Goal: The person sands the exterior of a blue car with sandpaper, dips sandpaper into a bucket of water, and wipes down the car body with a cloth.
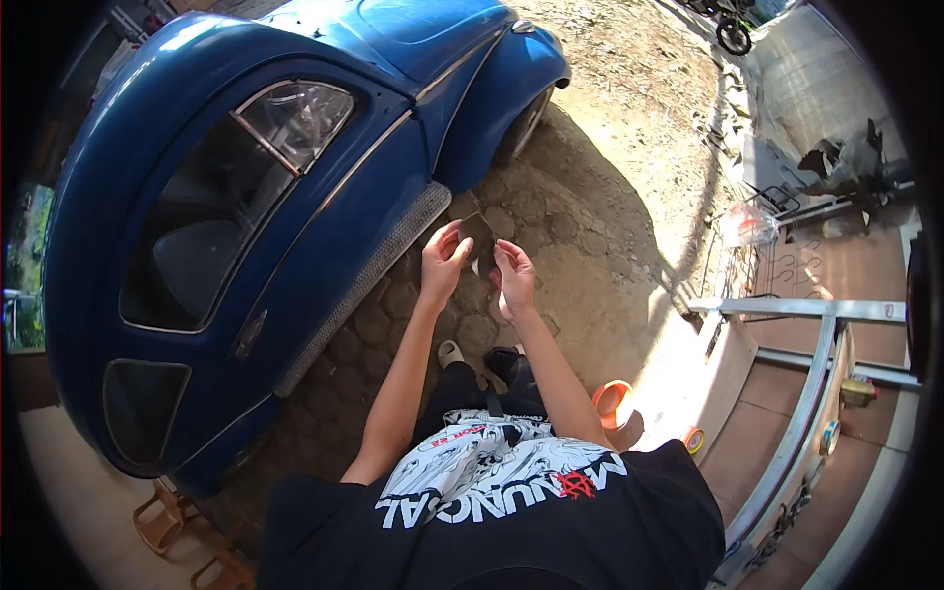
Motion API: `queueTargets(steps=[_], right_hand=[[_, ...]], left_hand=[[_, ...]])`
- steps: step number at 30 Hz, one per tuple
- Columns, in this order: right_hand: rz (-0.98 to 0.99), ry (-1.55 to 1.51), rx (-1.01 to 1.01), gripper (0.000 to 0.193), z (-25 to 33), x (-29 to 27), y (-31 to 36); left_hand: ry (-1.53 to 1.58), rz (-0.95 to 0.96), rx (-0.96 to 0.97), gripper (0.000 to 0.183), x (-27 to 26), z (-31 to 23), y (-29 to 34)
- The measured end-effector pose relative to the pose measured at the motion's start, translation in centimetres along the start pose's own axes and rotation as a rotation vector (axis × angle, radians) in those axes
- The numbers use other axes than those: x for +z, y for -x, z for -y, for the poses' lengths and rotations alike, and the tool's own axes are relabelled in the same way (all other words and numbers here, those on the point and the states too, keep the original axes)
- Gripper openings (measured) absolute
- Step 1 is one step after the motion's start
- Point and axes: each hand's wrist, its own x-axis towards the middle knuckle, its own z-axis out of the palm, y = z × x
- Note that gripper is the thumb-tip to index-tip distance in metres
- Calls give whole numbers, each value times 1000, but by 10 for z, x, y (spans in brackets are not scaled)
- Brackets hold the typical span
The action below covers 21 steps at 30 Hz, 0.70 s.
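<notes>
In front of my body I hold up a small, thin, dark grey-brown sheet (pixel 478 233) with straight edges; its exact kind is hard to make out. My left hand (pixel 444 264) pinches its left side between thumb and fingers. At its right edge my right hand (pixel 514 280) is closed, thumb against fingertips, seemingly on the same sheet. A small pale patch shows below the sheet, between the hands. Left of my hands stands a blue rounded car (pixel 364 187), its ribbed running board (pixel 369 285) nearest to my left hand. Neither hand touches the car.
Hexagonal pavers (pixel 379 334) lie underfoot, with sunlit dirt (pixel 629 88) beyond. An orange pot-like container (pixel 613 401) and a tape roll (pixel 694 440) sit to my right. A metal frame (pixel 811 310) stands by the tiled step. Brown plastic chairs (pixel 157 518) are behind the car's rear.
</notes>
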Motion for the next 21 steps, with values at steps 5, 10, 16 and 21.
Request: queueTargets(steps=[5,10,16,21], right_hand=[[-259,-62,-130,50,65,-102,15],[-613,142,-426,40,117,-241,88],[-1140,113,-647,27,141,-380,219],[-1507,164,-789,23,166,-441,327]], left_hand=[[-103,350,-61,37,128,22,5],[-248,834,-175,35,285,72,46],[-344,1395,-278,37,443,122,175],[-230,1772,-326,38,541,139,289]])
